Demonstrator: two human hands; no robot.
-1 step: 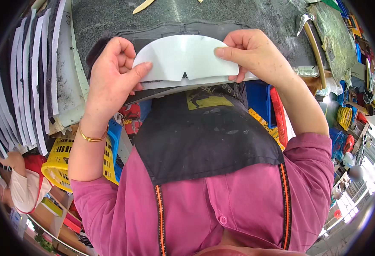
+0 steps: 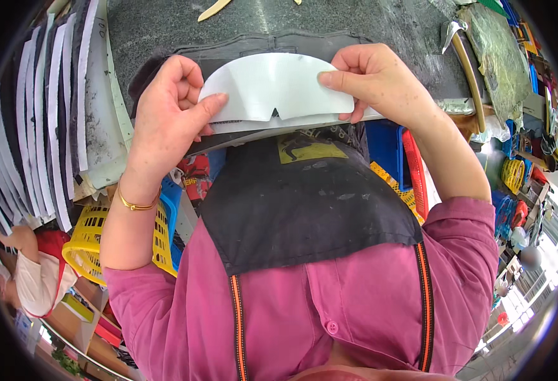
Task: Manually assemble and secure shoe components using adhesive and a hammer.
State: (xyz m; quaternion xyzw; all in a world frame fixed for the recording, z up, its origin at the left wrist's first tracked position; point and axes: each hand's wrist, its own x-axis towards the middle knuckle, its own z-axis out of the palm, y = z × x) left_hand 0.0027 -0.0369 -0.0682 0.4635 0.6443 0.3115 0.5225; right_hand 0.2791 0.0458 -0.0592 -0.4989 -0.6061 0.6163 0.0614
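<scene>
A white curved sheet piece (image 2: 278, 86), arched along its far edge and with a small V notch in the near edge, is stretched between my two hands. My left hand (image 2: 176, 105) pinches its left end between thumb and fingers. The right end is pinched by my right hand (image 2: 369, 81), thumb on top. Beneath the white piece lies dark grey fabric (image 2: 228, 56) with a seam along its far side, at the near edge of the dark worktop (image 2: 164, 28). What the fingertips touch underneath is hidden.
Strips of black and white material (image 2: 40, 120) stand stacked at the left. A hammer (image 2: 468, 70) with a curved wooden handle lies at the right. Yellow baskets (image 2: 85, 244) and a blue crate (image 2: 387, 155) sit below the worktop. A co-worker's arm (image 2: 28, 273) shows at lower left.
</scene>
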